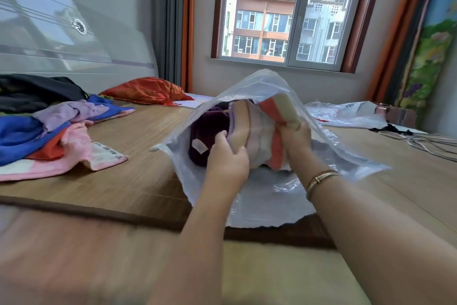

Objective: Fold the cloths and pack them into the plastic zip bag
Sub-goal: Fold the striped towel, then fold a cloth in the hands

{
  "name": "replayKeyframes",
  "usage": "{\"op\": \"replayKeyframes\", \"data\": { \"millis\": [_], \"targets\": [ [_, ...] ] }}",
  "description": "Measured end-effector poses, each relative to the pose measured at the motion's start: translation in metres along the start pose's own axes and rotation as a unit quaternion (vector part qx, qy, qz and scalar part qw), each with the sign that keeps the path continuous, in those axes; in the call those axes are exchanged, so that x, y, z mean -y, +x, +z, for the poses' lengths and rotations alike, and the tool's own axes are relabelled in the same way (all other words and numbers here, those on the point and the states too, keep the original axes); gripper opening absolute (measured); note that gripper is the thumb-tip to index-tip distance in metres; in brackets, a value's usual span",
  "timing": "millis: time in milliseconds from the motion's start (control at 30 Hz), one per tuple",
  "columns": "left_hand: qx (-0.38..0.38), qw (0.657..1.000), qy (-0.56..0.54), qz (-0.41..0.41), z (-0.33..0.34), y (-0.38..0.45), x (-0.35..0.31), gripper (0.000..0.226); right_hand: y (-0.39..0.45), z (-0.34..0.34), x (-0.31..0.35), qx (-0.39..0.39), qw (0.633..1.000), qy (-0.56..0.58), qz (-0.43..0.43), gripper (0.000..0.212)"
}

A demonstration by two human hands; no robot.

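Both hands gripped the folded cloth stack (257,131) inside the plastic zip bag (267,196): left hand (226,153) and right hand (294,139), fingers seemingly curled around it.

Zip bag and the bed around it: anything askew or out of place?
Nothing damaged. Both hands, left hand and right hand, hold the folded pastel cloth stack inside the clear plastic zip bag. A loose heap of unfolded blue, pink and lilac cloths lies left.

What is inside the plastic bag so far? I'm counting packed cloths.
Inside the plastic bag show a dark purple cloth and a folded stack of pink, cream and orange cloths, gripped by both hands. Anything deeper is covered, so no exact count.
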State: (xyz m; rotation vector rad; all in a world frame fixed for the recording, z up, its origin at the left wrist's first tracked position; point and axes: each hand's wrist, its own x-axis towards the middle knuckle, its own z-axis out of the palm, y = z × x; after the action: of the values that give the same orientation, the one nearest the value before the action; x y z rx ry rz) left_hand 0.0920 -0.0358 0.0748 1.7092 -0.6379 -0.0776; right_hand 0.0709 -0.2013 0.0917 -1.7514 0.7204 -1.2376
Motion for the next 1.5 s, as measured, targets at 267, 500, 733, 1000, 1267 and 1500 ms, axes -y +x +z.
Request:
{"op": "replayKeyframes", "data": {
  "millis": [267, 500, 733, 1000, 1267, 1500],
  "targets": [
    [0.113, 0.903, 0.414, -0.004, 0.041, -0.002, 0.064, 0.049, 0.016, 0.009, -0.019, 0.012, 0.807, -0.554, -0.204, 0.043],
    [0.157, 0.856, 0.492, -0.001, 0.044, -0.014, 0.071, 0.066, 0.013, 0.039, -0.047, 0.312, 0.789, -0.519, -0.104, 0.107],
    [0.171, 0.850, 0.497, -0.006, 0.040, -0.017, 0.077, 0.066, 0.075, 0.042, -0.079, 0.240, 0.742, -0.614, -0.122, 0.130],
    [0.143, 0.867, 0.478, 0.007, 0.037, -0.018, 0.071, 0.058, 0.048, 0.027, -0.055, 0.297, 0.745, -0.588, -0.105, 0.119],
    [0.033, 0.949, 0.307, 0.055, 0.013, -0.055, 0.045, 0.034, -0.037, -0.028, -0.008, 0.326, 0.726, -0.577, -0.185, 0.083],
    [-0.106, 0.982, 0.152, 0.029, -0.068, -0.100, 0.036, 0.024, -0.138, -0.004, 0.052, 0.198, 0.797, -0.395, -0.412, 0.021]
  ]
}}
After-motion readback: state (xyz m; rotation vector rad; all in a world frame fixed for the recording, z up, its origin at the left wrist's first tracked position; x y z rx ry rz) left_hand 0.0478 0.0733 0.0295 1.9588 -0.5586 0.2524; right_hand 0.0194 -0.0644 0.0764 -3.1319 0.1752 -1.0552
